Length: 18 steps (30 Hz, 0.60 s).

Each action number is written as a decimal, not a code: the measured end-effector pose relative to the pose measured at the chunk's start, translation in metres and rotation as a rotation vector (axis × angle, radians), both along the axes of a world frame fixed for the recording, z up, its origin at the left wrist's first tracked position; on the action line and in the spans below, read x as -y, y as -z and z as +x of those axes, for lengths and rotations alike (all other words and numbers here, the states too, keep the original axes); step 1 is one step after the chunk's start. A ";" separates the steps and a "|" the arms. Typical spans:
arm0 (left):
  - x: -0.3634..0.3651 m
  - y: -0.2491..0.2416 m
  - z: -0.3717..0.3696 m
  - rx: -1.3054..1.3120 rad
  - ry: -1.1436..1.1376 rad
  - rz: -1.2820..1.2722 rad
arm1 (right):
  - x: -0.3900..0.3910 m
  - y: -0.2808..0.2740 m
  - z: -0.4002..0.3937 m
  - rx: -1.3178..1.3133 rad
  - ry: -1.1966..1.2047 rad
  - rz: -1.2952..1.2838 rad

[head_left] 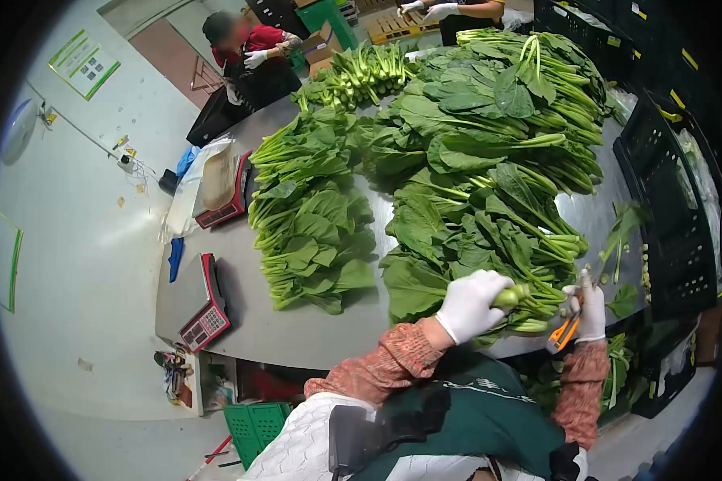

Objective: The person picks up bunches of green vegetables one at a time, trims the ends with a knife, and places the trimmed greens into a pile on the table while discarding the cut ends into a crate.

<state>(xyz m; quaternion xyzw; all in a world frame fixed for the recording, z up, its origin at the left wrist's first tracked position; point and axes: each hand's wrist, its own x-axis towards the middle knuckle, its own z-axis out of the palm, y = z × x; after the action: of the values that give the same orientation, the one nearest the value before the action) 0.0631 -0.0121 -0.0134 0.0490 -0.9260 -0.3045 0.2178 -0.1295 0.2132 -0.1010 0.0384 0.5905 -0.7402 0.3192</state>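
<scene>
My left hand (475, 306), in a white glove, is closed around a bunch of leafy greens with its pale cut stem ends (511, 296) facing right. My right hand (590, 309), also gloved in white, grips an orange cutter (564, 333) just to the right of those stems; the cutter's exact shape is partly hidden by the fingers. A large heap of leafy greens (481, 216) lies directly beyond my hands, stems mostly to the right. Farther left, a row of greens (313, 232) lies with its stems to the left.
Two red scales (207, 309) (231, 196) stand along the metal table's (252, 329) left side. Black crates (669, 232) line the right. Loose leaves (622, 228) and trimmed bits lie near the right edge. A person in red (268, 40) and another gloved worker (469, 12) stand beyond the table.
</scene>
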 end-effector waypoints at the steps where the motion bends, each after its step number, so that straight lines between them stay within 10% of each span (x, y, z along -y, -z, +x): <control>1: 0.004 -0.004 0.001 0.018 -0.033 0.060 | 0.001 -0.003 -0.005 0.133 0.131 -0.054; 6: 0.024 -0.011 0.002 -0.066 -0.075 0.202 | -0.007 0.019 0.014 0.399 0.004 -0.491; 18: 0.034 -0.001 0.007 -0.067 -0.045 0.251 | 0.024 -0.039 0.102 0.103 -0.376 -0.150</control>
<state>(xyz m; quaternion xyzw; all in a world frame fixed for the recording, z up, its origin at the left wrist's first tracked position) 0.0696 -0.0458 -0.0129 0.0865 -0.8716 -0.4144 0.2474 -0.0275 0.1896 -0.0624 -0.0587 0.5136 -0.7064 0.4835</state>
